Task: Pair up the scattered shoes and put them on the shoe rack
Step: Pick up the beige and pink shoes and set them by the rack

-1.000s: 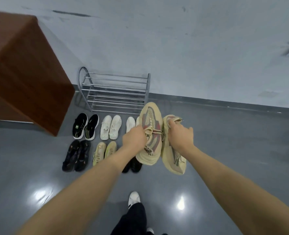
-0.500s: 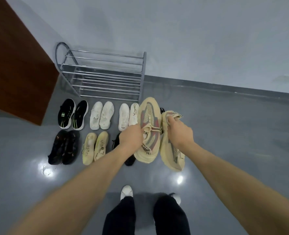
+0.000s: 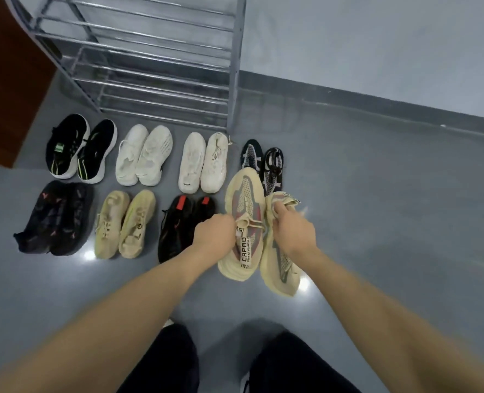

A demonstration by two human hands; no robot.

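Glossy grey floor [image 3: 377,222]; steel shoe rack [image 3: 161,66] against wall [image 3: 377,46].

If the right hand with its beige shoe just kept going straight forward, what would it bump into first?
Probably the dark patterned pair on the floor, just ahead of the right hand and its beige sneaker. Depth is unclear: held high enough, it might pass over them toward the wall.

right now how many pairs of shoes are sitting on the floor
7: black-green pair, two white pairs and a dark patterned pair behind; black, beige, black-red in front.
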